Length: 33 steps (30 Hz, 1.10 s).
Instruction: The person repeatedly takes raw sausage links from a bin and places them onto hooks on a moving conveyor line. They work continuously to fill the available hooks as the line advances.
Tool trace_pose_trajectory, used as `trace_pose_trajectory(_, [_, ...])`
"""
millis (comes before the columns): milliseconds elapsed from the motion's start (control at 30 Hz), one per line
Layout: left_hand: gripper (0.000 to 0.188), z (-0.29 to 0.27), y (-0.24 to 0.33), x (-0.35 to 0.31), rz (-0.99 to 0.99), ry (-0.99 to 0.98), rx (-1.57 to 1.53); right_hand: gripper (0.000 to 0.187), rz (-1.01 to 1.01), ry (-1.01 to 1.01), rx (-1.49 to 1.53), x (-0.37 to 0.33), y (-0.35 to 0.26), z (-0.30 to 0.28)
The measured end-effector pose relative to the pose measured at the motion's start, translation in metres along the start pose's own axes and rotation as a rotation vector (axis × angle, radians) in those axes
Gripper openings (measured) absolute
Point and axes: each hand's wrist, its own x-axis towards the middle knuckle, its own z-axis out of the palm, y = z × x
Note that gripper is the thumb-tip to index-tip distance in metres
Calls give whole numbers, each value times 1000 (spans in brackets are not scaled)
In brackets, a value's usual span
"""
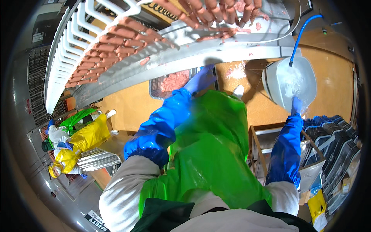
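My left hand (201, 80), in a blue glove, reaches forward with its fingers stretched out and nothing visible in it. It hovers beside a dark crate (155, 92) that holds pinkish meat scraps (174, 80), just below the edge of the metal trough (247, 52). At the right, my right hand (296, 105), also gloved blue, is at the near rim of a pale grey bin (269, 86). Water (293, 82) churns and splashes in the bin around those fingers, which are blurred. A blue hose (299, 38) runs down into the bin from above.
Linked sausages (116, 48) hang from white hooks (83, 29) at the upper left; more sausages (220, 11) lie at the top. Two co-workers (77, 143) are at the left. A metal-framed cart (266, 131) and stacked black crates (332, 143) stand at the right.
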Motion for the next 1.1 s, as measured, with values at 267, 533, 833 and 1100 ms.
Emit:
trace_pose_trajectory(267, [18, -7, -53, 253, -86, 635, -874, 13, -96, 102, -22, 7, -44, -35])
trace_pose_trajectory(533, [29, 41, -91, 265, 257, 553, -500, 28, 130, -517, 1008, -65, -194, 0])
trace_pose_trajectory(833, [15, 89, 43, 84, -54, 326, -89, 21, -523, -114, 424, -36, -352, 3])
trace_pose_trajectory(1100, [21, 94, -20, -18, -391, 374, -925, 46, 11, 84, 735, 223, -375, -46])
